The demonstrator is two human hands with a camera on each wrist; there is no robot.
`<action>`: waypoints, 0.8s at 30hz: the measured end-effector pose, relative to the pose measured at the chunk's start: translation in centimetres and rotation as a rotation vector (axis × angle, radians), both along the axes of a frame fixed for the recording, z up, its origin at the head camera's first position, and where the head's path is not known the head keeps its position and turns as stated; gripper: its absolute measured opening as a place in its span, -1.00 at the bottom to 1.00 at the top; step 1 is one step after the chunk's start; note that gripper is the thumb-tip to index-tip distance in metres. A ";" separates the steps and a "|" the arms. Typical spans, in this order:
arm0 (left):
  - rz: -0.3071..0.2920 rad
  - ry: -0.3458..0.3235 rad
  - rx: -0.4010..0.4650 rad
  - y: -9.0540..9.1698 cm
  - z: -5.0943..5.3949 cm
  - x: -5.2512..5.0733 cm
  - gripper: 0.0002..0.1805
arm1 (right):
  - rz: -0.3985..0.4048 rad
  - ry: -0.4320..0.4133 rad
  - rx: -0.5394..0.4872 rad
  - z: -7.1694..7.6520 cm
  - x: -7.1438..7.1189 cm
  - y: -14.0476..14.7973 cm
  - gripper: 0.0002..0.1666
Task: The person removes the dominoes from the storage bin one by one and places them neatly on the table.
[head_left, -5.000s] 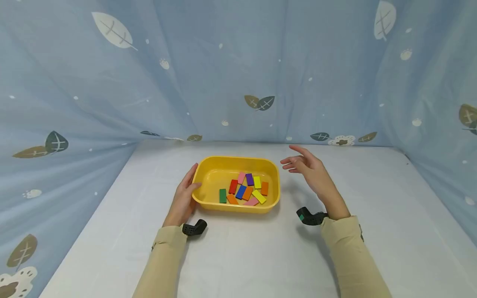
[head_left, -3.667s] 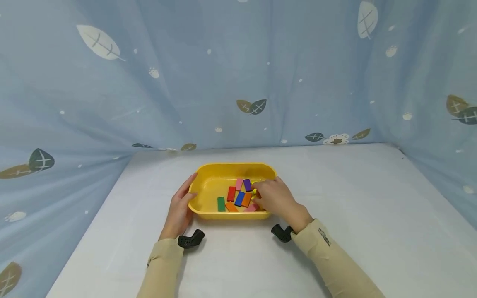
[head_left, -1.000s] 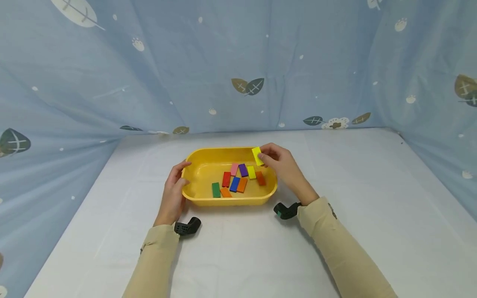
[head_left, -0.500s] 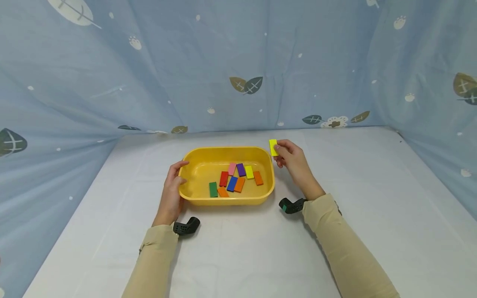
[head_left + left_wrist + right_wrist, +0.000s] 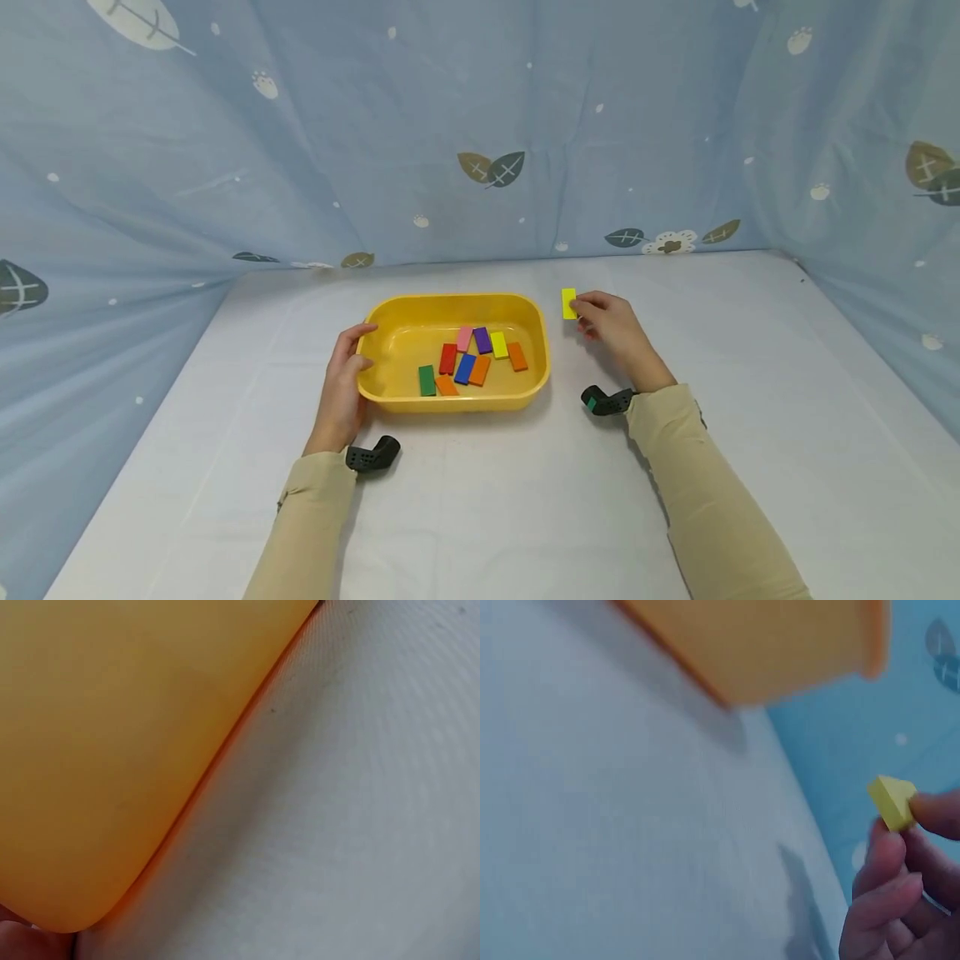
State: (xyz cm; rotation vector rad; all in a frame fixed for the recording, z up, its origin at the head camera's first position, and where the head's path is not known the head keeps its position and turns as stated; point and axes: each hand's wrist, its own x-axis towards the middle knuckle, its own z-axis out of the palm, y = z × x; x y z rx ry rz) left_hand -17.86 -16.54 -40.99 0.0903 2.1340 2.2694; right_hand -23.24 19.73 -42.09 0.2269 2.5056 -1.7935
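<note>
The right hand [image 5: 615, 329] pinches a yellow block [image 5: 567, 302] between thumb and fingers, and in the last half second has carried it rightward from the tray's edge to just right of the frame's centre. That leaves it fully outside the yellow tray [image 5: 450, 405], whose left end the left hand [image 5: 342, 387] grips, with nine blocks [image 5: 479, 372] inside, mid-frame.

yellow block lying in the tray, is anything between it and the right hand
Yes: in the head view the tray's right rim lies between the yellow block inside and the right hand. Nothing visible covers that block from above, so reaching over the rim looks workable, though the hand pinches another yellow block.
</note>
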 end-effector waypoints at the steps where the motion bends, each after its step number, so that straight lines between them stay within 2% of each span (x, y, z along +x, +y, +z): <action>1: 0.001 -0.004 -0.004 0.0 0.0 0.0 -0.46 | -0.002 -0.010 0.022 0.0 0.0 0.3 -0.51; 4: 0.002 -0.014 -0.007 0.0 0.0 0.0 -0.46 | 0.008 -0.042 0.092 -0.2 0.0 1.0 -0.48; 11: 0.007 -0.013 -0.003 0.0 0.0 -0.1 -0.47 | 0.009 -0.113 0.138 -0.5 -0.2 1.6 -0.47; 15: 0.002 -0.015 0.003 -0.1 -0.1 -0.2 -0.47 | 0.025 -0.140 0.212 -0.5 -0.1 1.4 -0.49; 20: 0.005 -0.014 0.019 -0.3 -0.7 -0.5 -0.48 | 0.061 -0.148 0.294 -0.2 0.0 1.1 -0.52; 24: 0.011 -0.011 0.029 -0.5 -1.6 -1.0 -0.48 | 0.057 -0.141 0.347 -0.2 0.0 1.2 -0.55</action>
